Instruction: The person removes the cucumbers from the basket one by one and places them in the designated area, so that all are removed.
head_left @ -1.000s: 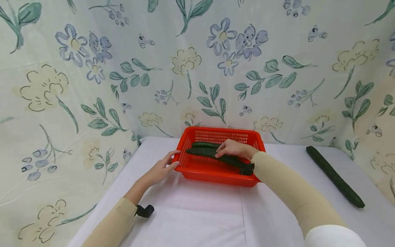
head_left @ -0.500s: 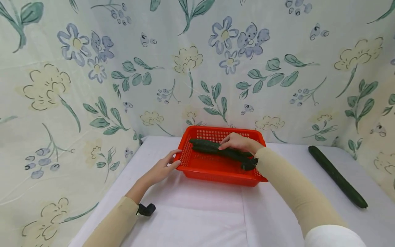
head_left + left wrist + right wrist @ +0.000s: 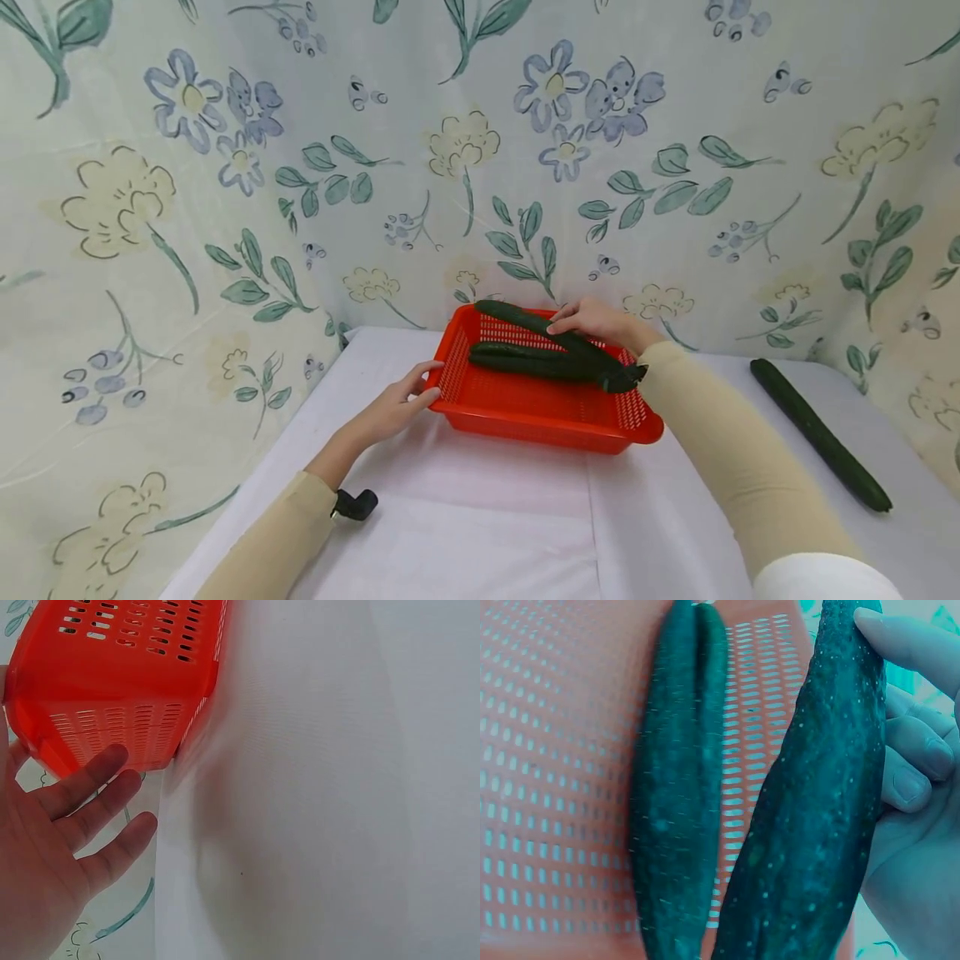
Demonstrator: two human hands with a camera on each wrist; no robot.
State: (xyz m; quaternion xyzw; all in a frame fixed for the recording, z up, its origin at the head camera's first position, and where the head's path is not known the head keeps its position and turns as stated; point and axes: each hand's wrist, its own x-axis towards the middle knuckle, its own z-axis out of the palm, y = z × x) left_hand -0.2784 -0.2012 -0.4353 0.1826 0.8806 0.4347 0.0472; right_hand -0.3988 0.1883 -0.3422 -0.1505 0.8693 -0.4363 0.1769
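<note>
In the head view, the work looked partway along: two cucumbers (image 3: pixel 517 361) lay inside the red basket (image 3: pixel 540 423), a held cucumber (image 3: pixel 517 314) slanted over it in your right hand (image 3: pixel 598 322), and a lone cucumber (image 3: pixel 821 435) lay outside on the bench (image 3: pixel 480 525), to the right, untouched by either hand. The held one's left end was raised at the far rim, so it seemed not yet settled; you could not tell whether its right end touched the pair. Your right forearm (image 3: pixel 735 450) slanted in from the near right, and your left forearm (image 3: pixel 273 537) from the near left, its left hand (image 3: pixel 386 414) at the basket's left rim.

In the left wrist view, your left hand was spread, three fingers straight and apart; its pressure on the rim could not be judged.

In the right wrist view, your right hand pinched the held cucumber, palm to its right, while the pair lay lengthwise, close together, to its left.
</note>
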